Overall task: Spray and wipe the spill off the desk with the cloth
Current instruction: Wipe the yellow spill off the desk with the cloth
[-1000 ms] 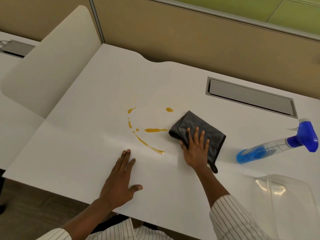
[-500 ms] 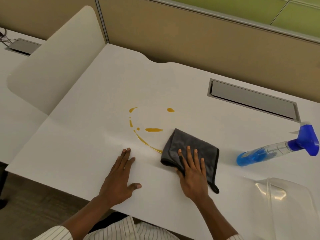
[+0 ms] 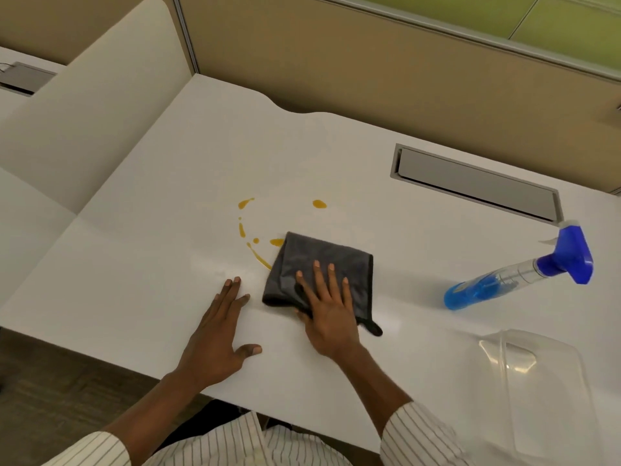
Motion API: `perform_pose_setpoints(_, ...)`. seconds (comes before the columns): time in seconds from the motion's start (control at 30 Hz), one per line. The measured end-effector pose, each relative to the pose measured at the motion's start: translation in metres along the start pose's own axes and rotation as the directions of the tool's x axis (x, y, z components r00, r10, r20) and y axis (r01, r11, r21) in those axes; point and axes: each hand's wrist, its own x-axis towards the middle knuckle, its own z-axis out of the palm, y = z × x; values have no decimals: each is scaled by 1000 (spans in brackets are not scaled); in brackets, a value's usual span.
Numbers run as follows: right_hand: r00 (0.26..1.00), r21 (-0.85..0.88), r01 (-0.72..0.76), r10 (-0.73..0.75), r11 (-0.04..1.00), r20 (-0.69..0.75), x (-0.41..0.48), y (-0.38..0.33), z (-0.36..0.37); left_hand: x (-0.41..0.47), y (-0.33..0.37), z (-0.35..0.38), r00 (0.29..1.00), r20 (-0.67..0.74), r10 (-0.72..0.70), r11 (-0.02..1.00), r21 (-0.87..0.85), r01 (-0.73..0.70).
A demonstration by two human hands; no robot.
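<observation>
Two bare hands lie flat on a white worktop (image 3: 141,264) in an office cubicle. The right hand (image 3: 331,312) presses palm-down on a folded grey cloth (image 3: 322,264), its fingers (image 3: 317,274) spread wide and straight, pinning the cloth rather than gripping it. The left hand (image 3: 215,344) rests just beside the cloth at its 9 o'clock, fingers extended and thumb splayed, holding nothing and touching only the worktop.

The cloth sits near the worktop's front centre, its far-left corner overlapping the edge of the amber spill (image 3: 255,230). What shows of the spill is a broken ring of drops and streaks, from the cloth's 10 o'clock round to its 12 o'clock, with one separate drop (image 3: 319,204) at 12 o'clock. A small black loop (image 3: 374,328) trails from the cloth's near-right corner.

A clear spray bottle (image 3: 514,277) with blue liquid and a blue trigger head lies tilted on its side, well apart from the cloth at its 3 o'clock. A clear plastic container (image 3: 544,391) stands at 4 o'clock near the worktop's front edge. A grey cable hatch (image 3: 477,183) is set into the worktop at 1 o'clock. Striped sleeves (image 3: 423,435) show at the bottom of the frame.
</observation>
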Motion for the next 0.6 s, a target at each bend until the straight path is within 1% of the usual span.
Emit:
perform_pose_setpoints(0.13, 994, -35, -84, 82, 996, -66, -47, 13, 12, -1, -1, -1, 1000, -2, 19, 1000, 15, -19)
perform_pose_setpoints(0.2, 987, -33, -135, 132, 990, -89, -53, 15, 14, -1, -2, -1, 1000, -8, 21, 1000, 21, -20)
perform_pose_setpoints(0.3, 976, -13, -204, 202, 979, -87, -51, -3, 20, -2, -2, -3, 1000, -2, 13, 1000, 27, -13)
perform_pose_setpoints(0.4, 983, -18, -160, 158, 987, -94, -36, -17, 22, -1, -1, -6, 1000, -3, 11, 1000, 8, -11)
perform_pose_setpoints(0.53, 998, -57, -3, 0, 998, -58, 4, -17, 12, -1, -1, -9, 1000, 19, 5, 1000, 6, -5)
perform_pose_setpoints(0.6, 999, -70, 11, -15, 998, -52, 27, -10, 4, 0, -2, -12, 999, 31, 24, 999, 24, -25)
